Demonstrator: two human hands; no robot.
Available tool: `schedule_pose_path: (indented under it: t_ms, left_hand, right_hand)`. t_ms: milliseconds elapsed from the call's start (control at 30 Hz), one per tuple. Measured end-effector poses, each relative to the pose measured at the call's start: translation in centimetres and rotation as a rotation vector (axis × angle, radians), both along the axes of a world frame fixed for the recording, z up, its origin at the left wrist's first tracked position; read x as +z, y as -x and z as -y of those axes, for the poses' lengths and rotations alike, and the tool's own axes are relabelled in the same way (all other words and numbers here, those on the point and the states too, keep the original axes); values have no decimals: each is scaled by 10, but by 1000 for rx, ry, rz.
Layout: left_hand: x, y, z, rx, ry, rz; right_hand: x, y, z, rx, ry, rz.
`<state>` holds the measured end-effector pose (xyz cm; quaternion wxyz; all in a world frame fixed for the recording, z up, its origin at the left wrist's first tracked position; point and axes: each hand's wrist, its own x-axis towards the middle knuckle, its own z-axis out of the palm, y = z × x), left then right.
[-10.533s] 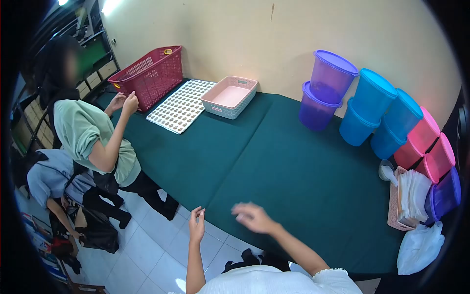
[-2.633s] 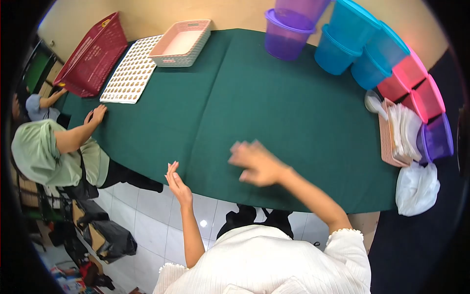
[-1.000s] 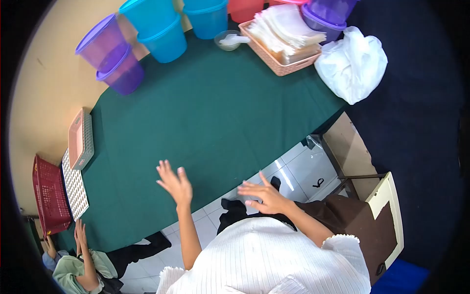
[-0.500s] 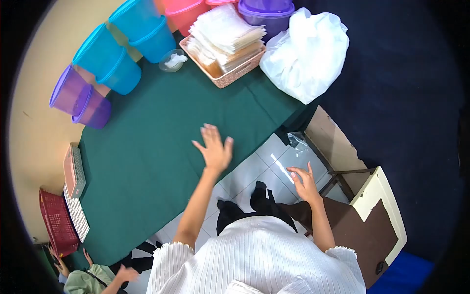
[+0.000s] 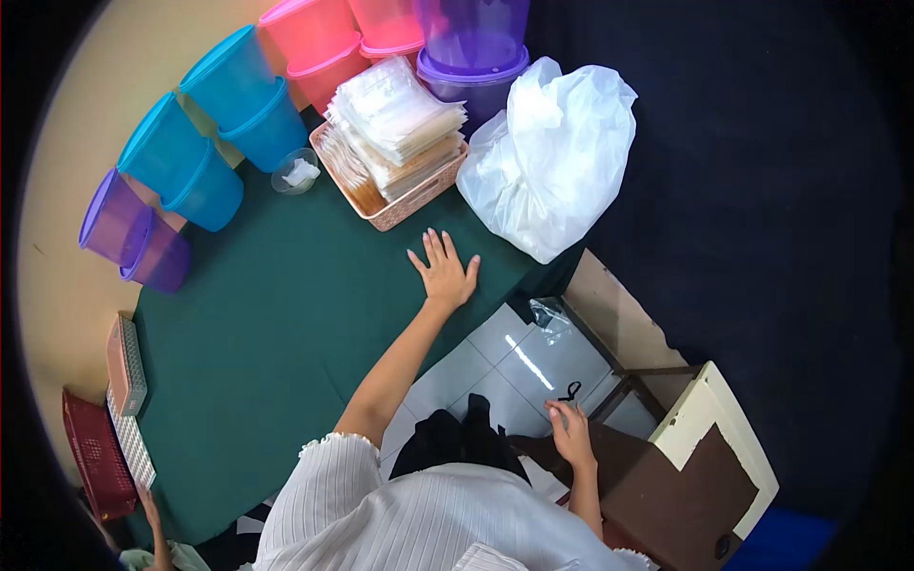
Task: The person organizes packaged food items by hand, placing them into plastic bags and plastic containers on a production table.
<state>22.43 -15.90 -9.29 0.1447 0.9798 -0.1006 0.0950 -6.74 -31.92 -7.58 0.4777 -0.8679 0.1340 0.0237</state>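
Long worktop under a dark green cloth [image 5: 286, 314] fills the left of the view. It runs along a cream wall, and its near corner hangs over white floor tiles.

Wooden chair with a brown seat and cream back [image 5: 700, 457] stands off that corner, apart from the cloth.

Crumpled white plastic bag [image 5: 557, 152] slumps at the corner of the worktop, touching the basket beside it.

Round lidded plastic tubs lie stacked on their sides against the wall. There are blue ones [image 5: 219, 95], purple ones [image 5: 133, 228] and pink ones [image 5: 319, 43], with another purple pair behind the bag.

Salmon-pink woven plastic basket [image 5: 388, 217] sits between the tubs and the bag. It is packed with stacks of clear plastic packets [image 5: 395, 114] that rise above the rim.

Left hand [image 5: 445, 273] lies palm down on the cloth just short of the basket, fingers spread wide, holding nothing and not touching the basket. My reading is that it serves as a brace. The weight belongs on the heel of the palm and straight down, because a sideways push would drag the cloth and the bag with it.

Right hand [image 5: 571, 433] is low at the front edge of the chair seat, fingers bent. I cannot tell whether it grips the seat or only rests there. A firm hold on the frame would suit better than fingertips on the edge.

Small clear cup with something white inside [image 5: 297, 173] stands beside the blue tubs.

Another person's hand [image 5: 149, 502] shows at the far end of the worktop.
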Motion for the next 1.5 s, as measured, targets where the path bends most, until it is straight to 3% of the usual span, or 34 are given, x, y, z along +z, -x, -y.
schedule_pose_path:
  t_ms: [33,100,133,167,200,267,333,433,533,567,633,700,767,800,867,900,933,967,1000,1067,1100,1200,1367,1433,1500]
  left_hand:
    - [11,2,8,1,-45,60]
    - [46,31,25,-532,-203,-230]
    - [39,55,22,-857,-183,-122]
    - [-5,78,13,-1166,42,-305]
    - [-1,104,3,-1318,104,-513]
    - [22,136,-34,-1321,267,-634]
    - [47,138,-89,-901,259,-776]
    - [77,159,-181,-88,663,-276]
    - [77,222,-278,722,742,98]
    - [102,238,-278,941,832,323]
    - [83,286,-316,1304,1092,717]
    - [75,327,-332,1262,1073,847]
    - [71,356,-337,1216,1008,763]
    - [71,362,-343,1164,942,665]
    - [74,347,-350,1188,910,651]
    - [75,333,-349,1218,882,639]
    - [82,313,-347,1239,991,580]
    - [81,288,-348,1156,951,582]
    - [81,263,-349,1071,911,582]
    - [88,215,-342,789,1069,396]
    - [82,193,-343,633,1022,299]
    - [90,128,-320,249,980,25]
    - [93,59,-256,-136,898,-38]
    - [101,47,-224,-203,927,-30]
    - [115,42,-188,-319,955,9]
  right_hand:
    - [-2,1,2,-40,-2,-26]
    - [-4,-1,6,-52,-14,-44]
    - [-6,-4,8,-59,-9,-54]
    - [-9,-7,8,-60,0,-64]
    - [-13,-15,8,-57,-23,-14]
    - [-7,-42,6,15,-33,41]
    - [8,-81,-4,108,-32,181]
    - [20,-155,-21,261,-5,386]
    - [15,-238,-47,390,83,588]
    - [12,-259,-61,391,131,544]
    - [0,-290,-102,325,238,487]
    - [-13,-290,-164,345,420,508]
    - [-1,-254,-234,494,445,631]
    - [11,-226,-261,682,368,659]
    - [18,-174,-291,1342,105,559]
    - [14,-154,-298,1650,-62,420]
    - [23,-142,-302,1785,-199,80]
    - [33,-133,-304,1879,-348,-271]
    - [39,-134,-300,1844,-352,-268]
    - [51,-148,-276,1475,-486,-224]
    - [58,-158,-261,1305,-405,-65]
    - [76,-181,-208,740,-298,65]
    - [95,-172,-121,40,-253,262]
    - [83,-161,-87,-55,-250,290]
    - [79,-155,-62,-331,-255,462]
